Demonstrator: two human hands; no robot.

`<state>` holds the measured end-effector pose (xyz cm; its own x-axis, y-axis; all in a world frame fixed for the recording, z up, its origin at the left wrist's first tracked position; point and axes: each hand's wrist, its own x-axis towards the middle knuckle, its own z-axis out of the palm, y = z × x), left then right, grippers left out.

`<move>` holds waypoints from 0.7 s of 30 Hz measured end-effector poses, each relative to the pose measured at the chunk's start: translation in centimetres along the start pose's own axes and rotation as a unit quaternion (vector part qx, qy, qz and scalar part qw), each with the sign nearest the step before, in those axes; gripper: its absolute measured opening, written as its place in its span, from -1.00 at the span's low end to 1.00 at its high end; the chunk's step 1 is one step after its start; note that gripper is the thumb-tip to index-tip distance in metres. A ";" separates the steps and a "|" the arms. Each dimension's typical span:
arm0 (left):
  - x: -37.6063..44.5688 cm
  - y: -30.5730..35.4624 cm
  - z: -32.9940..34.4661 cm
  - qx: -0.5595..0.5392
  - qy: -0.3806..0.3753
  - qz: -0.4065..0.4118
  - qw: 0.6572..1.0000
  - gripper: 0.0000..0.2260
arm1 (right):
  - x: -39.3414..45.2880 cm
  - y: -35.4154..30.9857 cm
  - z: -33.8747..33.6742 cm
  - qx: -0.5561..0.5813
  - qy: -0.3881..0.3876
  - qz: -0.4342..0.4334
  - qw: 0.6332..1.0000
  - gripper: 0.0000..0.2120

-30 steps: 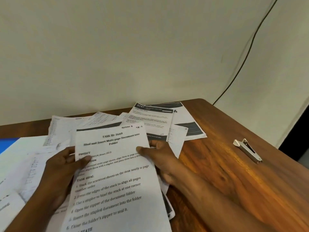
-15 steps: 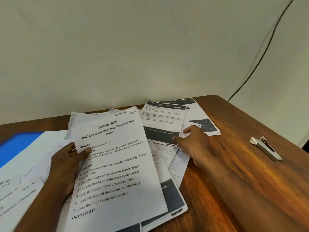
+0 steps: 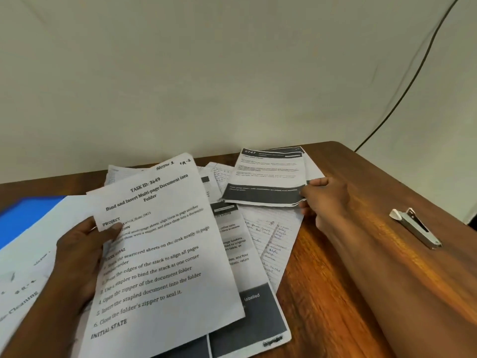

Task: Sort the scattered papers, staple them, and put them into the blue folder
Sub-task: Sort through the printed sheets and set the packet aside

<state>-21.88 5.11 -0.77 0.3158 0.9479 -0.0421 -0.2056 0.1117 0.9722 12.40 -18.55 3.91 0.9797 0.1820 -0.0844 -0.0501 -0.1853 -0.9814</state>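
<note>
While the gathering of sheets was under way, the left hand [image 3: 77, 251] held the white printed instruction sheet headed "TASK ID: 3649" [image 3: 160, 254] by its left edge, thumb on the printed face and fingers behind, with further sheets apparently stacked beneath it. The right hand [image 3: 322, 200] pinched the right edge of a white sheet with a dark grey band [image 3: 265, 177], which lay ahead of and to the right of the left hand. Both hands were therefore clamped on paper and stood well apart.

Between the hands lay a white lined handwritten sheet [image 3: 271, 236] and a glossy-looking grey-and-white printed page [image 3: 245, 280], overlapping on the brown wooden table [image 3: 335, 293]. More white loose sheets [image 3: 28, 267] lay to the left of the left hand, covering most of the blue folder [image 3: 23, 218], whose corner showed beyond that hand.

In judgement, the paper was light, thin and limp; single sheets would sag if held by one corner, slide readily over one another, and crease or tear under a hard pinch. An edge grip, as observed, appeared suitable.

A small silver metal stapler with a white tip [image 3: 415, 228] lay on the table to the right of the right forearm, untouched.
</note>
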 end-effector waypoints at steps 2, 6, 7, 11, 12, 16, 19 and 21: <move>-0.1 0.1 -0.2 -0.001 0.004 0.005 1.000 -0.71 | 0.5 0.0 -0.8 -0.016 0.010 0.008 1.000 -0.85; 0.0 0.4 -0.8 0.005 0.001 0.008 1.000 -0.72 | 1.3 0.6 -1.4 -0.091 -0.022 0.005 0.996 -0.93; 0.0 0.4 -1.0 0.003 0.002 0.003 1.000 -0.71 | 1.4 0.8 -1.4 -0.114 -0.026 -0.004 0.993 -0.93; 0.0 0.6 -1.2 -0.005 0.012 -0.009 1.000 -0.70 | 1.6 1.2 -1.3 -0.247 -0.025 -0.084 0.965 -0.87; 0.0 0.6 -1.3 -0.003 0.013 -0.010 1.000 -0.69 | 1.4 1.3 -1.1 -0.304 -0.019 -0.116 0.945 -0.81; -0.3 0.7 -1.2 0.070 0.008 0.010 0.997 -0.69 | -0.6 0.5 0.0 -0.426 -0.007 -0.213 0.879 -0.58; -0.1 0.9 -1.9 0.136 0.008 0.023 0.990 -0.74 | -3.7 -1.2 1.9 -0.371 -0.138 -0.183 0.900 -0.64; 0.1 1.0 -2.6 0.157 0.014 0.027 0.987 -0.74 | -6.0 -1.8 3.1 -0.329 -0.235 -0.133 0.905 -0.61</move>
<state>-24.42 6.13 -0.39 0.2858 0.9582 0.0096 0.0771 -0.0329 0.9965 5.97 -16.28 5.65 0.7412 0.6669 -0.0766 0.4535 -0.5816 -0.6753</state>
